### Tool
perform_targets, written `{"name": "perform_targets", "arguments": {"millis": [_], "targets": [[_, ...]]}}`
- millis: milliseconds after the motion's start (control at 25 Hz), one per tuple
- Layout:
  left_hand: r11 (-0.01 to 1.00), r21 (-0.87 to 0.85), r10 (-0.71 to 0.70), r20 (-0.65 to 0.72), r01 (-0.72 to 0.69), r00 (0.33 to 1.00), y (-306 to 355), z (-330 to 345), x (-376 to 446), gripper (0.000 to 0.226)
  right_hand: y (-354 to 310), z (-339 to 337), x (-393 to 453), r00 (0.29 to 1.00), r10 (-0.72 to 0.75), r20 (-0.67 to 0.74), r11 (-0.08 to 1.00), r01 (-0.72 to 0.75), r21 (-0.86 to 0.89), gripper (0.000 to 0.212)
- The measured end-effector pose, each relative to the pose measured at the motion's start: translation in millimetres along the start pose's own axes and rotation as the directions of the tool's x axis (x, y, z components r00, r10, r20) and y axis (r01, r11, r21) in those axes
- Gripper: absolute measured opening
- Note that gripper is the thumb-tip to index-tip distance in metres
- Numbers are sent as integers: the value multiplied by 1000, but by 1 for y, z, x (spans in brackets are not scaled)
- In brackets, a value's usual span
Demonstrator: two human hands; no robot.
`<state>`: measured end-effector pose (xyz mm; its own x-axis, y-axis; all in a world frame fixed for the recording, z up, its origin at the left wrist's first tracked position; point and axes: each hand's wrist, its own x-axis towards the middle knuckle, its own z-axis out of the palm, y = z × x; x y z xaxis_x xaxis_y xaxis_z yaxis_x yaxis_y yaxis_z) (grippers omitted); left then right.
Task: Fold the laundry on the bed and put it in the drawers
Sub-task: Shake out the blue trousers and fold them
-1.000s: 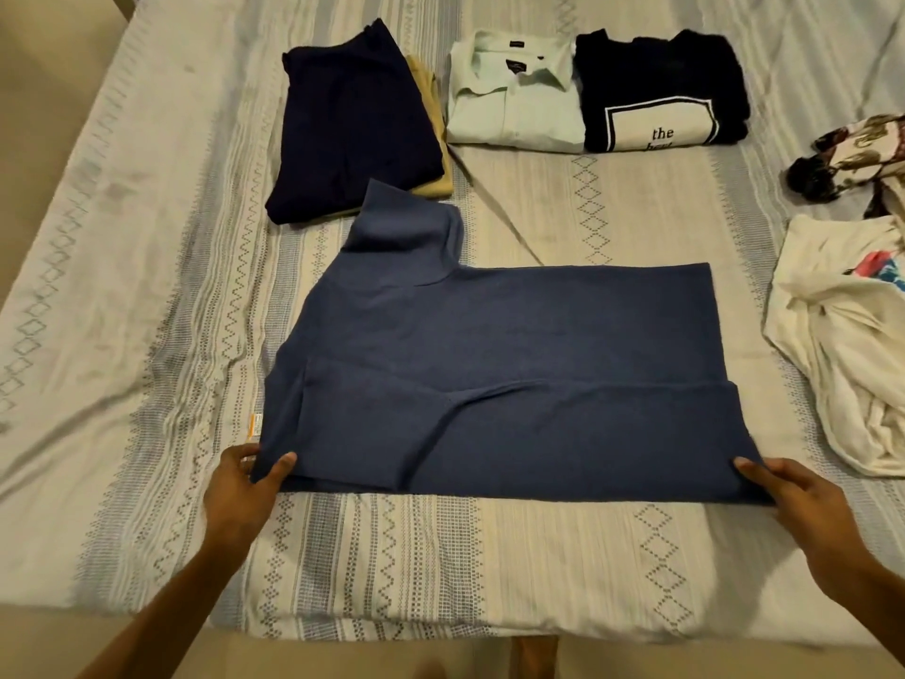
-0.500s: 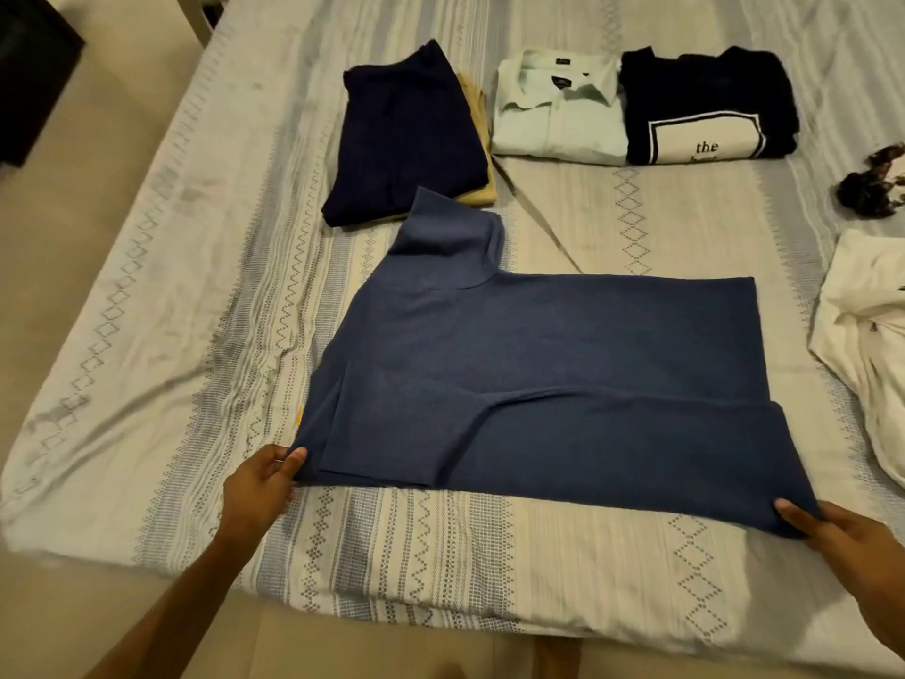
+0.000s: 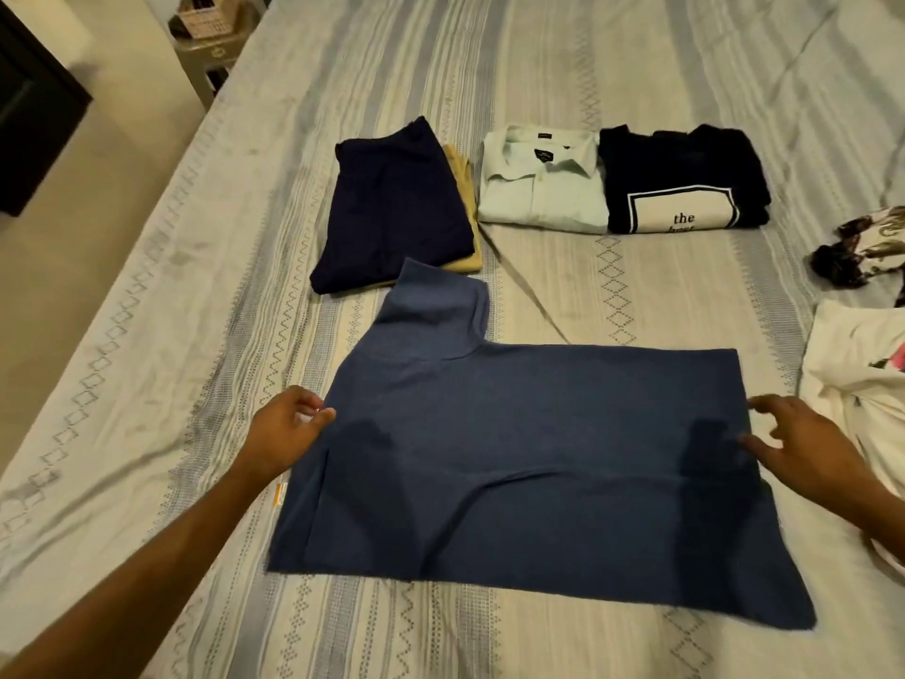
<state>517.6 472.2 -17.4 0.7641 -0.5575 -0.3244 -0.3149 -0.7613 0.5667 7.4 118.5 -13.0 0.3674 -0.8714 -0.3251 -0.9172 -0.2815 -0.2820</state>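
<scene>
Left hand (image 3: 281, 433): fingers loosely spread and slightly bent, tips at the left edge of the blue turtleneck sweater (image 3: 529, 463); whether they pinch the cloth or only touch it cannot be told. Right hand (image 3: 808, 445): fingers spread and relaxed, holding nothing, thumb tip touching or just over the sweater's right edge, the other fingers just off it.

The sweater lies flat on the near half of the bed (image 3: 147, 384), partly folded, with a sleeve laid across the lower body as a ridge. Its collar points to the far side at the left. A small yellow tag (image 3: 281, 493) shows at the left edge.

Beyond the collar, a folded navy garment (image 3: 392, 213) lies on top of a folded tan garment (image 3: 465, 208), of which only the right edge shows. To the right of these sits a folded pale green shirt (image 3: 538, 193), touching a folded black top with a white printed panel (image 3: 685, 188).

At the right edge of the bed, an unfolded white garment (image 3: 862, 384) lies just beside the right hand. Farther back, a crumpled patterned cloth (image 3: 862, 252).

Off the bed at far left stand a dark cabinet (image 3: 34, 115) and a small light-coloured stand (image 3: 215, 56).
</scene>
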Motion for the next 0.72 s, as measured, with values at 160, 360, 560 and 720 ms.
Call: {"name": "perform_targets", "arguments": {"millis": [160,360,560,720], "targets": [[986,149,57,149,-79,987,22,17,92,46,-23,11,86,990,-98,102,985,111,-134,66],[998,63,-24,186,13,982,28,45,172,72,-39,32,156,973,-146,178,960,183,-211,61],[991,125,-3,406,-52,914,35,39,196,57,-53,21,170,960,-89,265,929,176,-325,22],[947,207,146,407,-246,902,40,22,187,56,-62,5,148,964,-105,243,829,219,-514,4]]}}
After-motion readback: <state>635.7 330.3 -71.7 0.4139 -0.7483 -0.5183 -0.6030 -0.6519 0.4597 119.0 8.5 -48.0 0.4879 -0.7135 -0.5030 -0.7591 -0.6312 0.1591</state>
